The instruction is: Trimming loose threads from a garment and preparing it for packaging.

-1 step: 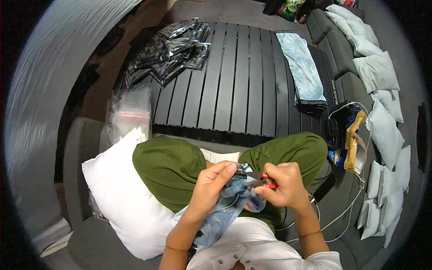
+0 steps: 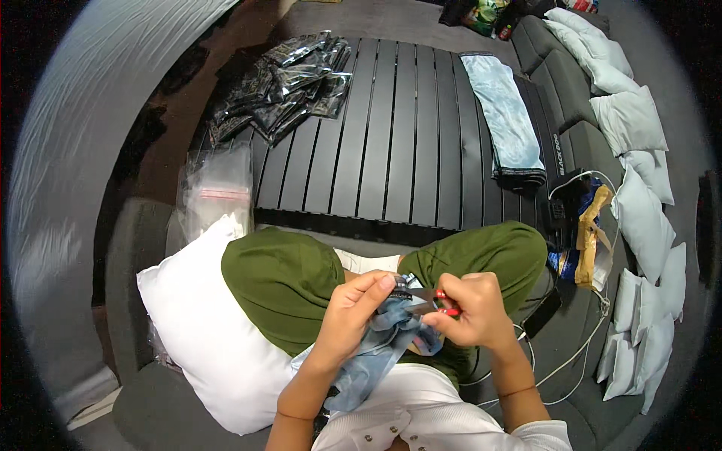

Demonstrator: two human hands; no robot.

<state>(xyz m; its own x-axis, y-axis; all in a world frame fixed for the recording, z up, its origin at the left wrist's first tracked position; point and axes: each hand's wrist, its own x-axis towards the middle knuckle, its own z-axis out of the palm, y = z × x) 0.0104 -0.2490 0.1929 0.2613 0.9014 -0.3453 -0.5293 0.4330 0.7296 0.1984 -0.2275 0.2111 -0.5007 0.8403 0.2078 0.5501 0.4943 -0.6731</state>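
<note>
Right above the lap, a light-blue, marbled cloth with a black edge (image 2: pixel 368 368) hangs bunched, its edge pinched between the left hand's (image 2: pixel 352 312) thumb and fingers. The right hand (image 2: pixel 475 310) is closed around small red-handled metal scissors (image 2: pixel 441 294), whose parted blades point left at the black edge (whether they touch it, I cannot tell). Ahead, a similar pale-blue folded cloth (image 2: pixel 500 113) lies on the dark slatted table (image 2: pixel 376 135), toward its right side.

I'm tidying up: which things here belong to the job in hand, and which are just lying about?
In hand:
red-handled snips, in the right hand
blue fabric, in the left hand

Probably just lying about:
white pillow
pale cushions
gold-and-blue packaging
</note>
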